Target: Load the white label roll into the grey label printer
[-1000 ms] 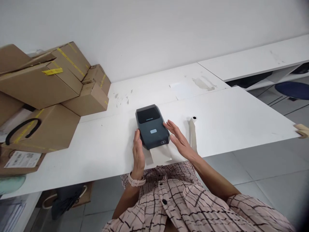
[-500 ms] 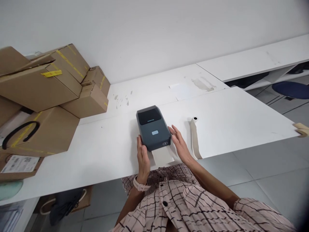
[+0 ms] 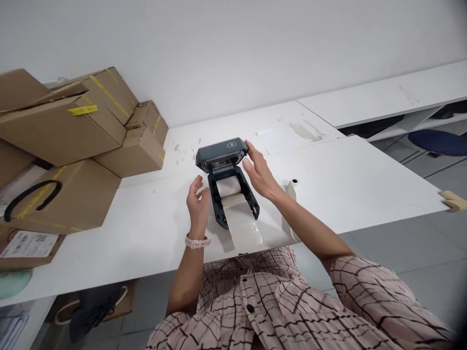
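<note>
A dark label printer [image 3: 218,210] lies on the white table with its lid [image 3: 221,149] tilted up and back. Inside sits a paper roll [image 3: 228,186], and its paper strip [image 3: 241,224] runs out over the front towards the table edge. My right hand [image 3: 260,171] grips the lid's right side, thumb below and fingers at the edge. My left hand [image 3: 198,201] is just left of the printer, fingers loosely curled and apart, with nothing in it. To the right stands a small paper roll [image 3: 293,183], its loose strip partly hidden behind my right forearm.
Stacked cardboard boxes [image 3: 73,189] fill the table's left end. A white sheet [image 3: 272,140] lies towards the back near peeled patches. The white table [image 3: 328,194] ends close to my body, with a tan piece [image 3: 452,200] at its right corner. A blue stool [image 3: 438,142] stands beyond.
The printer's lid has swung up and back, baring the roll inside. My right hand has moved up with the lid; my left hand has come off the printer's side and shifted left.
</note>
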### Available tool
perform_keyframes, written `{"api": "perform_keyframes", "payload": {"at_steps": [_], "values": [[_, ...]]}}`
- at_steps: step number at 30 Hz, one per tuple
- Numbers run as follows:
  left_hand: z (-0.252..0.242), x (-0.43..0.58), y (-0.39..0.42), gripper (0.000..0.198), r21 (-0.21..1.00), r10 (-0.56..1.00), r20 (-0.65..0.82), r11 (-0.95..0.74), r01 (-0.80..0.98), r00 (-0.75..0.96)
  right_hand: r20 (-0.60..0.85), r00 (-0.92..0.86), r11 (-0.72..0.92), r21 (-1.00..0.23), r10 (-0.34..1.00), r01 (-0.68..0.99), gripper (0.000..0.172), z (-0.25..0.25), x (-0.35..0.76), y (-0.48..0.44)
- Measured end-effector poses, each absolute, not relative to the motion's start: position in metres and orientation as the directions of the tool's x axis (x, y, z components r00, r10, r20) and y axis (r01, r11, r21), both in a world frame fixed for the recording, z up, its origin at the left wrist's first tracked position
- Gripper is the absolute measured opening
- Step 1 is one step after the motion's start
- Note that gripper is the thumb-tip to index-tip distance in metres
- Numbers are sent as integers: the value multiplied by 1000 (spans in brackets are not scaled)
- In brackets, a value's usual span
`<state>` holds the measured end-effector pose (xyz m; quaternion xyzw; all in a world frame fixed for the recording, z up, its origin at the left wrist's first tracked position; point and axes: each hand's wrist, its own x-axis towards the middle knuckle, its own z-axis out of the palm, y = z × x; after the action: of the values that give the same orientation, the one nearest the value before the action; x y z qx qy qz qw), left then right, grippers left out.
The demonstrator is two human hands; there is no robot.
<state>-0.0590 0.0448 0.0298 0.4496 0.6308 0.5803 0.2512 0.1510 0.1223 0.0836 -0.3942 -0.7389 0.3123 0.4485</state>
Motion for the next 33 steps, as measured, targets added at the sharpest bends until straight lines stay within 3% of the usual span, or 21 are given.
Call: {"api": "perform_keyframes", "payload": {"at_steps": [5, 9, 11, 13, 15, 18, 21, 23, 25, 28, 33], "values": [[7, -65, 51, 71, 862, 878, -51, 280, 423, -476, 468, -292, 550, -749, 834, 370, 91, 98, 121, 185], [5, -66, 52, 68, 797, 924, -127, 313, 518, -362, 457, -329, 562, -713, 826, 419, 90, 103, 113, 215], [8, -68, 57, 61, 752, 932, -148, 323, 574, -331, 530, -322, 619, -640, 785, 455, 88, 106, 115, 213], [11, -68, 61, 56, 713, 935, -151, 328, 620, -321, 629, -325, 698, -541, 706, 468, 79, 104, 118, 200], [13, -68, 65, 52, 690, 937, -144, 326, 646, -319, 637, -437, 768, -458, 635, 448, 66, 98, 121, 183], [17, -65, 68, 42, 652, 941, -127, 318, 688, -314, 345, -735, 798, -409, 584, 442, 60, 81, 117, 168], [19, -62, 68, 36, 618, 940, -123, 324, 717, -319, -75, -828, 768, -336, 556, 545, 77, 64, 102, 171], [20, -60, 67, 37, 608, 937, -124, 332, 722, -327, -212, -812, 759, -287, 544, 584, 87, 57, 90, 178], [20, -59, 66, 39, 603, 936, -125, 336, 724, -330, -240, -808, 764, -268, 538, 587, 92, 53, 82, 184], [21, -60, 65, 40, 602, 937, -124, 332, 726, -326, -201, -833, 754, -357, 515, 552, 96, 58, 89, 189], [20, -60, 63, 44, 611, 940, -113, 320, 724, -321, 101, -917, 605, -778, 385, 169, 83, 96, 157, 184]]}}
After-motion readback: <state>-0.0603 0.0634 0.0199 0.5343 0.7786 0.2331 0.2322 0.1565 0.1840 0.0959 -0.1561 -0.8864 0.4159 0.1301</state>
